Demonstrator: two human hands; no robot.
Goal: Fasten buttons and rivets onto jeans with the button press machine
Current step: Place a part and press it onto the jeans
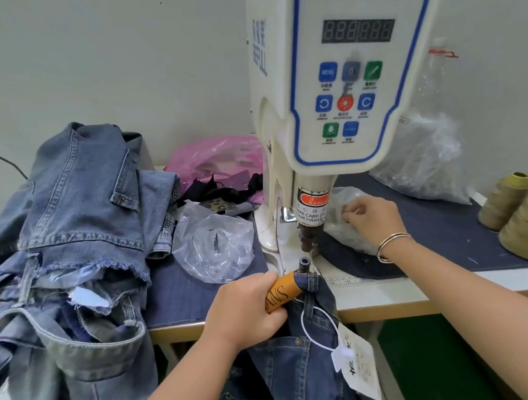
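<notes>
We read "SERVO BUTTON MACHINE" under a row of Chinese characters on the button press machine [355, 58]. Its display [358, 32] shows "888888". At six o'clock from the panel, the warning sticker [310, 211] says "TAKE CARE O… OUR FINGER". The jeans' leather patch [281, 293] shows "ANS".

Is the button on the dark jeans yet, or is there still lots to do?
Not yet. The left hand grips the dark jeans at the waistband, just below the machine's press head. The right hand reaches into a clear bag, probably for a button. Whether the lighter jeans piled on the left are finished, I can't tell.
</notes>
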